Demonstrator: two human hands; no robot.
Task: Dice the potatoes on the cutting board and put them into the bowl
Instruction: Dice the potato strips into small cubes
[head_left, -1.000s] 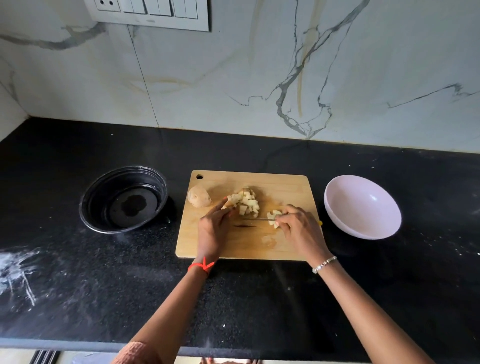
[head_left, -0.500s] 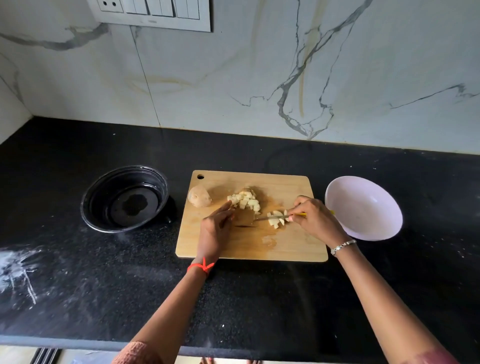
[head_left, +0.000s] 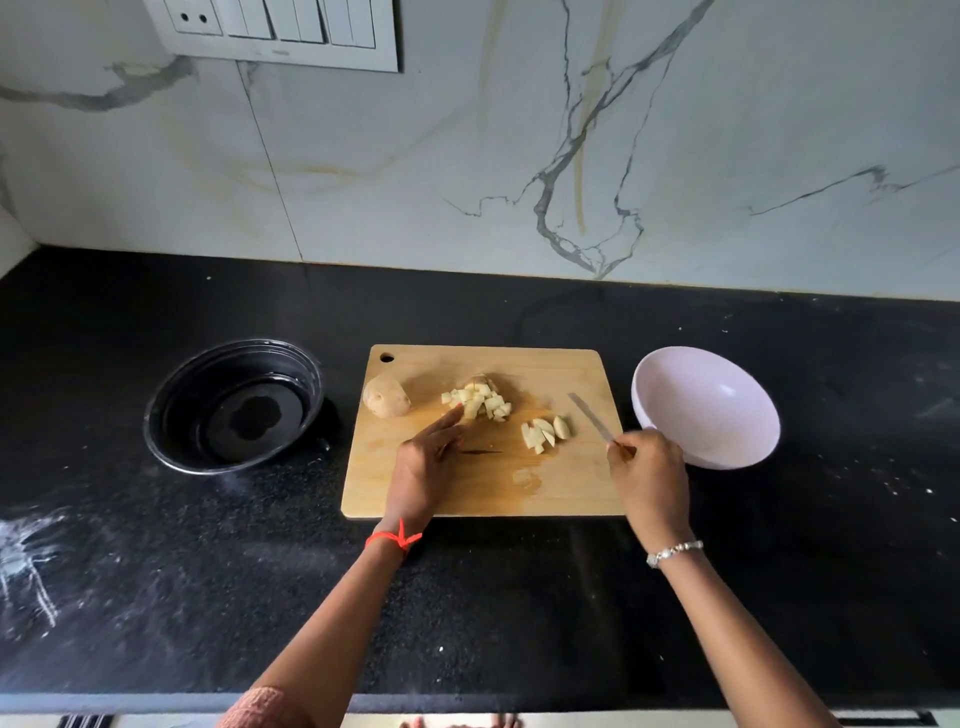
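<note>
Checking the head view: how far along are we?

Partway, I'd say! One diced pile (head_left: 480, 402) sits mid-board on the cutting board (head_left: 571, 483), with thicker slices (head_left: 545, 434) just right of it. A whole potato (head_left: 386, 397) lies uncut at the board's left end. The pink bowl (head_left: 706, 410), right of the board, holds nothing.

Hands?

The left hand (head_left: 423, 462) stretches its index finger onto the pile, other fingers folded. The right hand (head_left: 649, 473) wraps the knife (head_left: 592, 415) handle, blade angled over the board's right side.

Room?

The bowl sits just beside the board's right edge, so a short sweep. A black bowl (head_left: 234, 405) sits left of the board.
</note>
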